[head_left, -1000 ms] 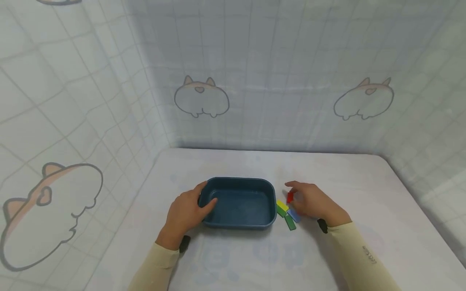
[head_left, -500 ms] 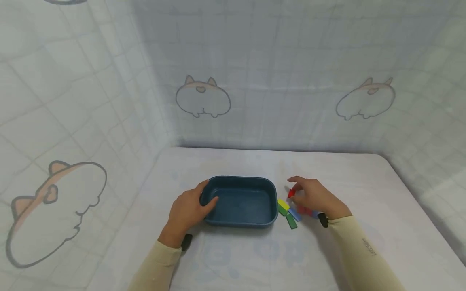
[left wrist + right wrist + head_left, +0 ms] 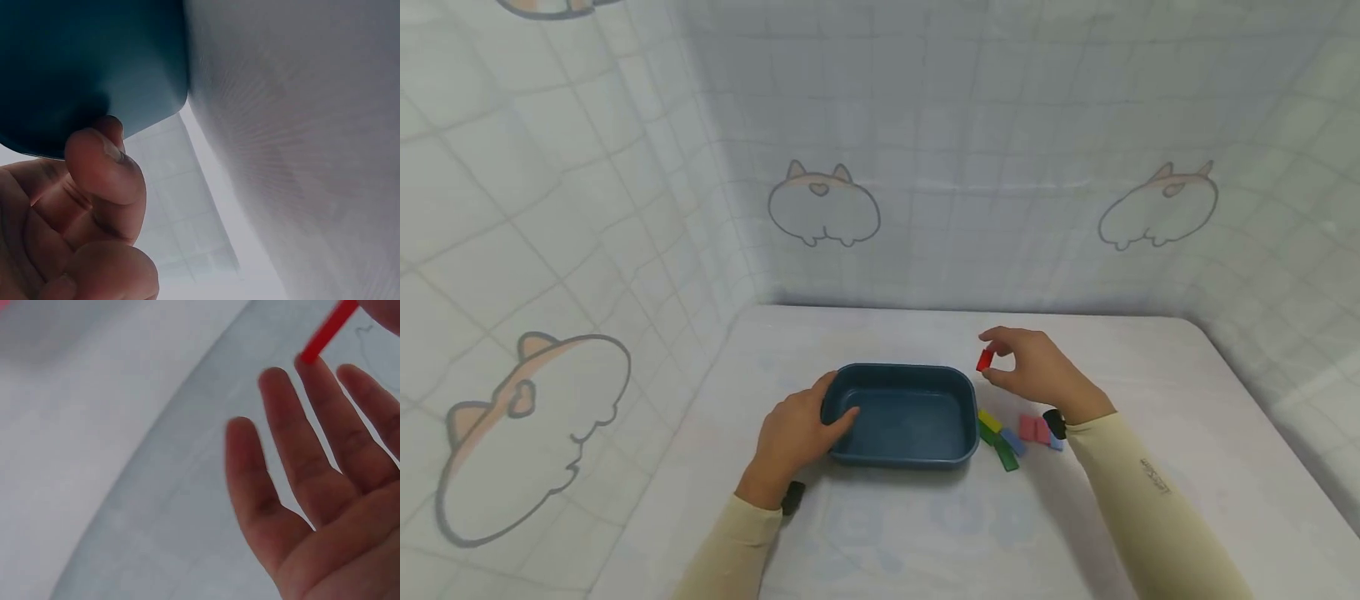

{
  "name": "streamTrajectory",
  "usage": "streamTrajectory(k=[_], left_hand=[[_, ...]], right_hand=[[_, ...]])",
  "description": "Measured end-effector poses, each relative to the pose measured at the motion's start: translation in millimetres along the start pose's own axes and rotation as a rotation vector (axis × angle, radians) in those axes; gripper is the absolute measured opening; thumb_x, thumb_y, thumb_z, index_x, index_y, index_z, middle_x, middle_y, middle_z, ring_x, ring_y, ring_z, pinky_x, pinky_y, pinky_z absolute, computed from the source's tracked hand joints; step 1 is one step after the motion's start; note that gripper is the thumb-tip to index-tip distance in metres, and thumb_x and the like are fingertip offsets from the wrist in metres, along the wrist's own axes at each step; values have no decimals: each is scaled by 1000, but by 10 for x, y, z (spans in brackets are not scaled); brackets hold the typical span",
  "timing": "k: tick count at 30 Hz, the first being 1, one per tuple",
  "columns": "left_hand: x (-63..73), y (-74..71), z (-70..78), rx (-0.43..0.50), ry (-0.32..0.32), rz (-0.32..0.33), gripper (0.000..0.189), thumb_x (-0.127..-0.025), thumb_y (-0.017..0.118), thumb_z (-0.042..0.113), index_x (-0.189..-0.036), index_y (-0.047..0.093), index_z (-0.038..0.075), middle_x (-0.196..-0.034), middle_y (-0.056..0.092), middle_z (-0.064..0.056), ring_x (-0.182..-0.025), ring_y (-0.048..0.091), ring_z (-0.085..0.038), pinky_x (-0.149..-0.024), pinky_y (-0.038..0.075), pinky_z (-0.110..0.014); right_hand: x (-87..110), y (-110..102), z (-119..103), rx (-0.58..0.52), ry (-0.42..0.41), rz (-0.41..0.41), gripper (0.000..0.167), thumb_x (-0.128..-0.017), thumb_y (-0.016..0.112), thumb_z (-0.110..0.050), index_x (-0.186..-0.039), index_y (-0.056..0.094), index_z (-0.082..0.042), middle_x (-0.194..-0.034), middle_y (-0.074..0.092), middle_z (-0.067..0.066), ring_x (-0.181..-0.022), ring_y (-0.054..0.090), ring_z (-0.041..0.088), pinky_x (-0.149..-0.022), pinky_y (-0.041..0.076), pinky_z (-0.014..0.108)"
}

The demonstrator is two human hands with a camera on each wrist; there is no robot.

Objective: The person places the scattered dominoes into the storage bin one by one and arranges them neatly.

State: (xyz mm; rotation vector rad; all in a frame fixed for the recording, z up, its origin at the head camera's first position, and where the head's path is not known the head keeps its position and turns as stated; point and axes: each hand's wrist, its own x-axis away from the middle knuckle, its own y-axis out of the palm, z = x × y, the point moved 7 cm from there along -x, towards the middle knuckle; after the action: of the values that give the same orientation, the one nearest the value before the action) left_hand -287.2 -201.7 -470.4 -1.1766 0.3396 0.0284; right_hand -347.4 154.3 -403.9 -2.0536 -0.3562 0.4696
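A dark teal rectangular tray (image 3: pixel 904 460) sits mid-table in the head view, with nothing in it. My left hand (image 3: pixel 799 431) grips its left side, thumb over the rim and fingers along the outer wall. In the left wrist view curled fingers (image 3: pixel 106 181) lie against the tray's outside. Up and to the right of the tray, my right hand (image 3: pixel 1037 372) pinches a small red block (image 3: pixel 985 360) between thumb and a finger, raised off the table. The right wrist view shows the block (image 3: pixel 329 331) edge-on, the other fingers spread out.
Right of the tray lie loose flat blocks: a yellow block (image 3: pixel 990 420), two green ones (image 3: pixel 1005 455), a blue block (image 3: pixel 1013 442) and two pinkish-red ones (image 3: pixel 1035 429), with another blue block (image 3: pixel 1056 442) beside them. Patterned white sheets wall the table (image 3: pixel 925 533) at the back and sides.
My right hand has lifted the red block up from the pile, away from the table and slightly left, uncovering the pinkish-red blocks. The left hand keeps its grip on the tray.
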Motion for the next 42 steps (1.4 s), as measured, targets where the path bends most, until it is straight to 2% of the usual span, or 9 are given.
streamTrajectory(k=[5, 10, 17, 21, 24, 29, 36, 42], left_hand=[[4, -16, 7, -20, -7, 6, 80, -93, 67, 68, -155, 52, 19, -103, 75, -9, -74, 69, -23, -51, 49, -37], [10, -4, 7, -28, -13, 2, 80, -94, 65, 71, -155, 52, 21, -107, 76, -9, -81, 72, -25, -55, 52, -40], [24, 5, -3, -27, -48, -13, 80, -93, 64, 72, -155, 53, 21, -111, 76, -10, -85, 73, -26, -61, 56, -43], [8, -23, 11, -33, -54, -20, 81, -94, 63, 71, -154, 53, 19, -112, 76, -11, -86, 72, -25, -65, 58, -45], [-5, -31, 31, -39, -51, -33, 82, -94, 62, 71, -155, 52, 17, -111, 75, -11, -83, 72, -25, -62, 57, -44], [-5, 0, 43, -44, -39, -48, 83, -95, 61, 72, -154, 51, 15, -106, 75, -9, -75, 69, -22, -56, 55, -40], [12, 10, 55, 17, 13, -10, 81, -93, 62, 75, -151, 52, 20, -90, 71, 2, -65, 58, -11, -51, 46, -32], [29, -13, 44, 30, 22, 1, 89, -88, 59, 84, -149, 53, 21, -88, 70, 5, -64, 57, -8, -51, 45, -29]], right_hand=[[-186, 7, -324, -27, -95, 4, 50, -91, 83, -22, -137, 66, -12, -111, 74, -4, -111, 67, 29, -91, 56, 47], [-328, 108, -593, -31, -145, -29, 50, -91, 82, -22, -138, 67, -14, -111, 74, -5, -109, 67, 22, -90, 57, 42], [-467, 298, -946, -5, -242, -79, 49, -92, 82, -25, -138, 67, -15, -120, 73, -2, -107, 68, 17, -91, 57, 40], [-540, 421, -1126, 14, -304, -116, 48, -93, 82, -25, -138, 67, -14, -125, 72, -1, -109, 69, 20, -93, 56, 39], [-597, 527, -1230, 11, -334, -152, 48, -93, 82, -24, -137, 67, -13, -123, 72, 0, -110, 70, 25, -94, 55, 39], [-683, 699, -1386, -5, -365, -204, 49, -93, 83, -24, -138, 68, -12, -120, 73, -1, -106, 72, 25, -91, 56, 36], [-782, 959, -1545, -11, -396, -250, 39, -92, 83, -22, -129, 72, -15, -105, 73, -5, -83, 67, 15, -77, 54, 29], [-819, 1157, -1598, 39, -391, -285, 33, -88, 84, -22, -119, 75, -15, -99, 74, -5, -81, 61, 10, -73, 53, 30]])
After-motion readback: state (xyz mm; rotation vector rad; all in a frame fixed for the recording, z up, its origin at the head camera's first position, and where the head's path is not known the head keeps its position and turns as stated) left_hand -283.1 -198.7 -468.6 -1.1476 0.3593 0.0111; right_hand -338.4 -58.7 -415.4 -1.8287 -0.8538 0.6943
